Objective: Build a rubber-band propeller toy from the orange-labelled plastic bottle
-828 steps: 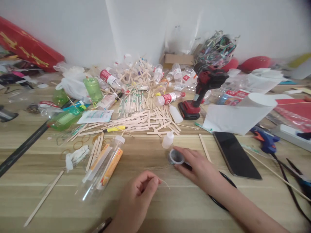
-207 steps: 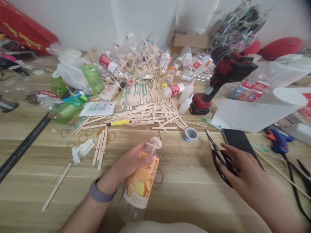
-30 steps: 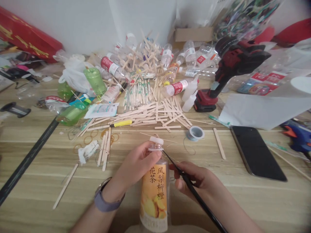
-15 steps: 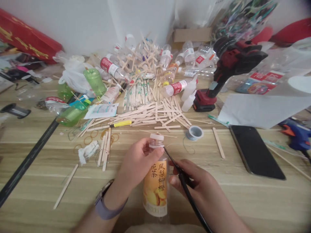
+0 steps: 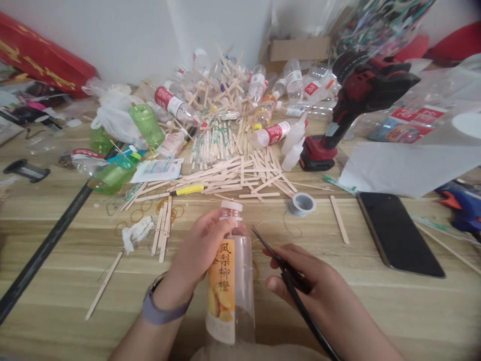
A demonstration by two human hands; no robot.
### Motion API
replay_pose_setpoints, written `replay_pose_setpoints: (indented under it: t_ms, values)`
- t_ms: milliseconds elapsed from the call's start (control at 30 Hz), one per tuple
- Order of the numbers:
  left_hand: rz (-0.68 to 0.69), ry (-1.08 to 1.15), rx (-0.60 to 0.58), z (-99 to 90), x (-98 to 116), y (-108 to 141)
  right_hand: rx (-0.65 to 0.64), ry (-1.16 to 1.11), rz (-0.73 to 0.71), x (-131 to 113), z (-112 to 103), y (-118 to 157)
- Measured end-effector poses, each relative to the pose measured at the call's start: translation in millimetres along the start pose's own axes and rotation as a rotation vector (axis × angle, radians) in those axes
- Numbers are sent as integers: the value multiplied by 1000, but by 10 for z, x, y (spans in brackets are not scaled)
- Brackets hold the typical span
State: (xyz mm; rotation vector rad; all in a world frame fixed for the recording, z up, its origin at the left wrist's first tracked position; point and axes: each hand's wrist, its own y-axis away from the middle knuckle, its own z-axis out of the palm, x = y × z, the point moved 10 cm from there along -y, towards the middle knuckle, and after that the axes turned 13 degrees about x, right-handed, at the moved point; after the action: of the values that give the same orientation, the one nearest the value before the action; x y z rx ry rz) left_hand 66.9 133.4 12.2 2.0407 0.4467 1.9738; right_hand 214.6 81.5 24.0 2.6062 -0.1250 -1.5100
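A clear plastic bottle [image 5: 244,265] with a white cap and an orange fruit-tea label stands upright, slightly tilted, close to my body. My left hand [image 5: 205,245], with a purple watch band on its wrist, grips the bottle's neck just below the cap. In my right hand [image 5: 304,281] is a long black tool [image 5: 276,256] with a slim, pointed tip that looks split in two; its exact kind is unclear. The tip points up and left, a short gap to the right of the bottle's shoulder. Part of the tool is hidden by my fingers.
Loose wooden craft sticks [image 5: 225,175] lie beyond the bottle, with a yellow-handled knife [image 5: 188,190] nearby. A thread spool [image 5: 301,204], a phone [image 5: 400,233] and a red-black power tool [image 5: 338,115] are to the right. Green bottles [image 5: 116,173] stand left.
The bottle and my left hand have shifted left, and the bottle has turned so its label faces more left. The tool tip has moved from touching the neck area to apart from it.
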Motion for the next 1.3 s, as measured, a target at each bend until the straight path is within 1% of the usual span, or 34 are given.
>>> replay_pose_setpoints:
  t_ms: [100,267,367,600,933,1000,1100,1200,1300]
  values:
    - [-56,92,-61,53,-49,-3,20,9,-6,-7,-24,-22]
    - [-61,164,-114,123,-56,4,-32,13,6,-21,30,-19]
    - [-48,165,-129,134,-42,1,-42,6,16,-16,31,-8]
    - [-78,190,-154,170,-58,11,-70,-32,14,-12,38,-1]
    - [-99,136,-202,211,-95,42,-68,4,0,-17,-12,3]
    - [-98,140,-192,203,-83,61,-65,-36,6,16,8,9]
    - [-86,126,-144,160,-75,63,-37,-159,51,118,61,8]
    - [-84,62,-114,132,-92,52,-18,-268,111,225,131,12]
    - [-66,-7,-94,106,-80,38,-23,-362,173,281,188,29]
